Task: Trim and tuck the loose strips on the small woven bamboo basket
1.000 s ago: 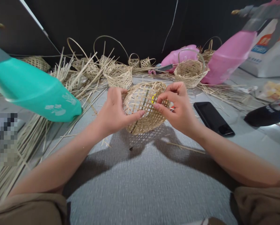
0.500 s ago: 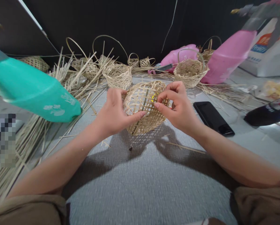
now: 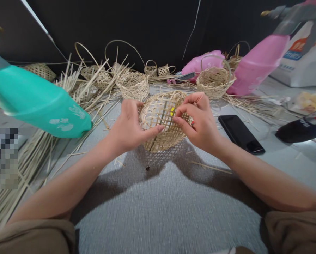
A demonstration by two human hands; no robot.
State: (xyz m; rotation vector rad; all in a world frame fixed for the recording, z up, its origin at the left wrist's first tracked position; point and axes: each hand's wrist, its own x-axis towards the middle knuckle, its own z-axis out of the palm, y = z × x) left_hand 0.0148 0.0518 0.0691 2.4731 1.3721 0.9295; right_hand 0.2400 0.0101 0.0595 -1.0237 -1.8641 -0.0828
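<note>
A woven bamboo basket (image 3: 158, 135) is tilted in the middle, its open lattice facing me. My left hand (image 3: 130, 125) grips its left side, thumb lying across the weave and the other fingers partly hidden behind. At the upper right of the weave, my right hand (image 3: 196, 118) is closed, thumb and index finger pinched together against the lattice. Whether a single strip sits in that pinch is too small to make out. Something yellow and a bit of red show through or beside the mesh near the right fingers.
A teal spray bottle (image 3: 41, 102) leans at left above bundled bamboo strips (image 3: 28, 162). Finished-looking baskets (image 3: 133, 86) line the back. To the right are a black phone (image 3: 241, 134), a pink spray bottle (image 3: 258, 63), another small basket (image 3: 213, 83) and a dark drink bottle (image 3: 301, 125).
My right hand's fingers have shifted slightly at the weave, and the yellow piece behind it shows more clearly. The left hand keeps its hold on the basket.
</note>
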